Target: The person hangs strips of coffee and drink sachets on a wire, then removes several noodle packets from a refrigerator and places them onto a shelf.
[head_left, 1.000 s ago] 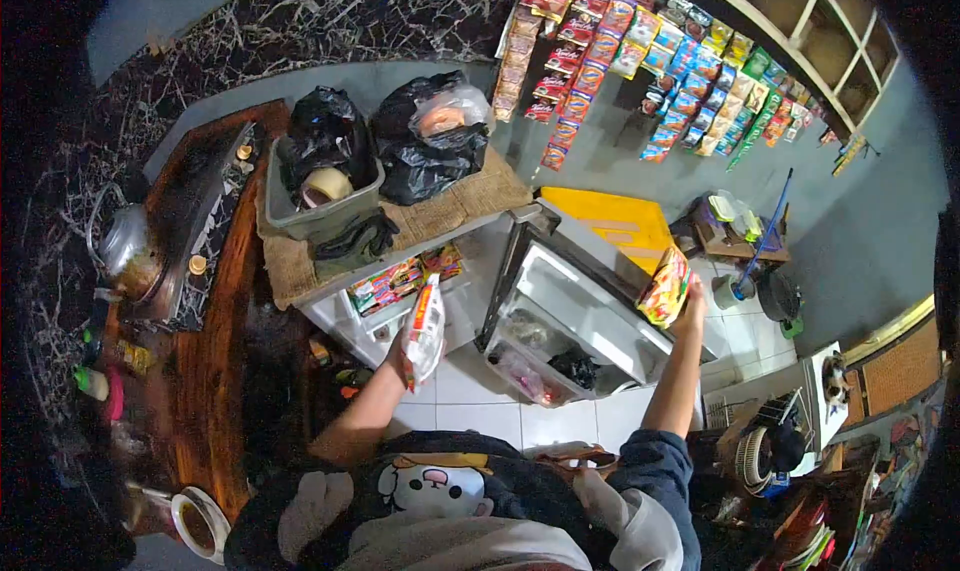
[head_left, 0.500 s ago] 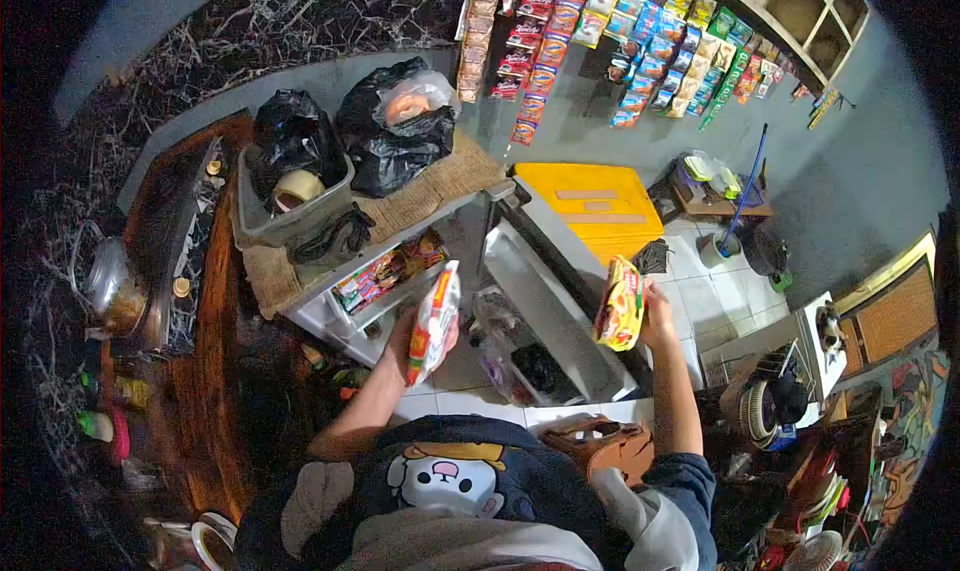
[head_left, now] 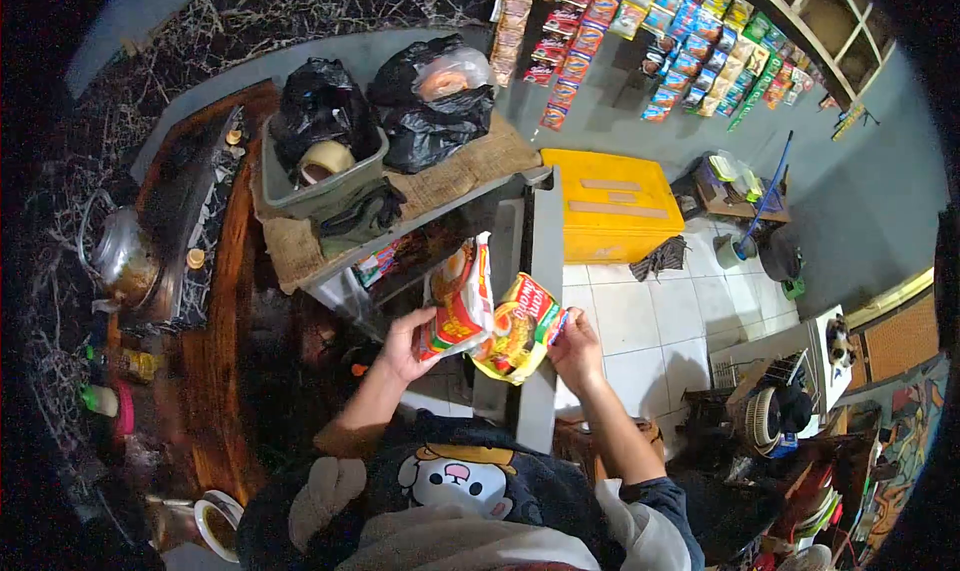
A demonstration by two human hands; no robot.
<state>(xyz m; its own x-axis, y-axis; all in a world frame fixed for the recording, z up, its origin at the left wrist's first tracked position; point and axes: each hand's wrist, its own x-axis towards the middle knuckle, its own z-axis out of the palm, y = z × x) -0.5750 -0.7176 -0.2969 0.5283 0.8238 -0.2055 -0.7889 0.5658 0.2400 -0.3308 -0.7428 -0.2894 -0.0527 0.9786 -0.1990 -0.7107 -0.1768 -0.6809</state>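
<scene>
Light is falling brightest on the floor tiles (head_left: 650, 321) and the yellow crate (head_left: 612, 206). The counter (head_left: 215, 341) is lying in dim shadow. The kettle (head_left: 125, 256) is throwing small glare. The noodle packets (head_left: 520, 326) are showing sharp. Fisheye distortion is bending the edges; black vignetting is closing the corners.

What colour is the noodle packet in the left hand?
The noodle packet is mainly red and white with some yellow; the head view shows it.

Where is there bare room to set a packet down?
Bare: the white tiled floor beside the yellow plastic crate, and the brown burlap mat's end beside the black plastic bags. Crowded: the grey plastic bin around the tape roll.
</scene>
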